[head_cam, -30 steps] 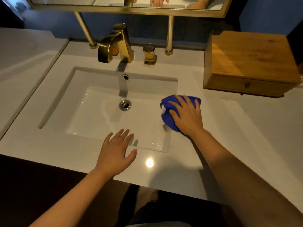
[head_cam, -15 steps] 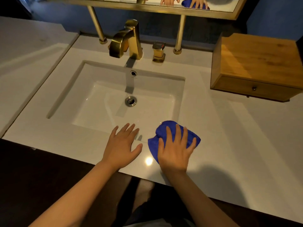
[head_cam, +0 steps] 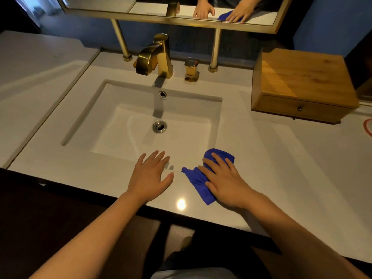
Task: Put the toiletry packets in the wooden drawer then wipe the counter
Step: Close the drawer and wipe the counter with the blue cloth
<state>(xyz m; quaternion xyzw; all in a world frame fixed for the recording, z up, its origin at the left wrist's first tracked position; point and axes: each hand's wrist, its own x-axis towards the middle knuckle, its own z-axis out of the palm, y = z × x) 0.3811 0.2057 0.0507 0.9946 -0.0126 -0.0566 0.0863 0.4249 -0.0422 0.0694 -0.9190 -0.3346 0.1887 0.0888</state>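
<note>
**A:** What could go wrong from here?

**B:** I have the right hand (head_cam: 225, 183) laid flat on the blue cloth (head_cam: 198, 182), fingers straight, pressing it to the counter (head_cam: 291, 168) at about 5 o'clock from the drain (head_cam: 159, 126). That grip is only a flat press, nothing curled round the cloth. The cloth is bunched, with one end trailing toward 9 o'clock, right at the sink (head_cam: 141, 121) rim. I reckon a careless stroke could drag that end over the rim into the basin, or the cloth could slip from under my palm and leave a patch unwiped.

**A:** And the other hand?

**B:** The left hand (head_cam: 150, 178) rests on the counter with fingers spread, holding nothing, its fingertips over the sink's near edge. It sits just beside the cloth, so a stroke toward 9 o'clock would run into it.

**A:** Containers?

**B:** The wooden drawer (head_cam: 300, 108) sits at 2 o'clock, fully closed in its wooden box (head_cam: 302, 77). I cannot see inside, and no toiletry packets show anywhere on the counter, so I judge they are stowed. The sink holds nothing I can see. A red ring (head_cam: 368, 127) peeks in at 3 o'clock; a wide sweep might knock it.
</note>
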